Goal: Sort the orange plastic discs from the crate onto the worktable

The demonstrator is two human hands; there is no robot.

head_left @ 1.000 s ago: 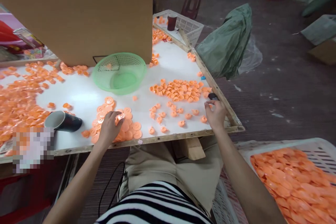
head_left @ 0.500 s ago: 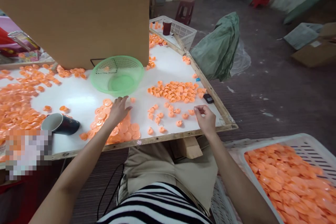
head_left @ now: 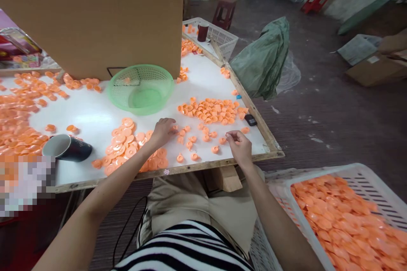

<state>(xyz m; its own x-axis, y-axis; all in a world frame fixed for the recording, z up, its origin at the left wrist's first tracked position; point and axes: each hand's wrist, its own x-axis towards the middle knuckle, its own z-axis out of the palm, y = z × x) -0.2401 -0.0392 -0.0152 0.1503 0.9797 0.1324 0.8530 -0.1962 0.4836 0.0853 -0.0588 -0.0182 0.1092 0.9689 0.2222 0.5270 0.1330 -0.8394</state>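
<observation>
A striped shirt [head_left: 187, 243] and beige trousers [head_left: 181, 201] are nearest. To the right, a white crate [head_left: 375, 194] is filled with flat orange pieces [head_left: 346, 216]. Beyond the trousers is the white, wood-edged desk [head_left: 89, 108].

By its near edge, orange discs [head_left: 122, 146] lie in a heap, partly covered by the left forearm. The left hand [head_left: 162, 132] is palm down just past them, fingers loosely bent, the tips at a small orange cup [head_left: 175, 128]; whether it is gripped, I cannot tell. The right hand [head_left: 241, 149] has thumb and fingertips drawn together beside the loose cups [head_left: 215, 149]; I cannot tell whether they pinch anything. These cups are scattered between the two hands.

A dark mug [head_left: 76, 149] lies on its side left of the discs, near many more orange parts [head_left: 15, 127]. Past the hands, more cups form a heap [head_left: 213, 110], with a small black device [head_left: 250, 120] at its right end. A green basket [head_left: 144, 98] stands farther left, in front of a tall cardboard sheet [head_left: 104, 17]. A green bag [head_left: 262, 61] is beyond the desk's right edge; farther off are a brown cup [head_left: 202, 32] and red stools [head_left: 224, 13].
</observation>
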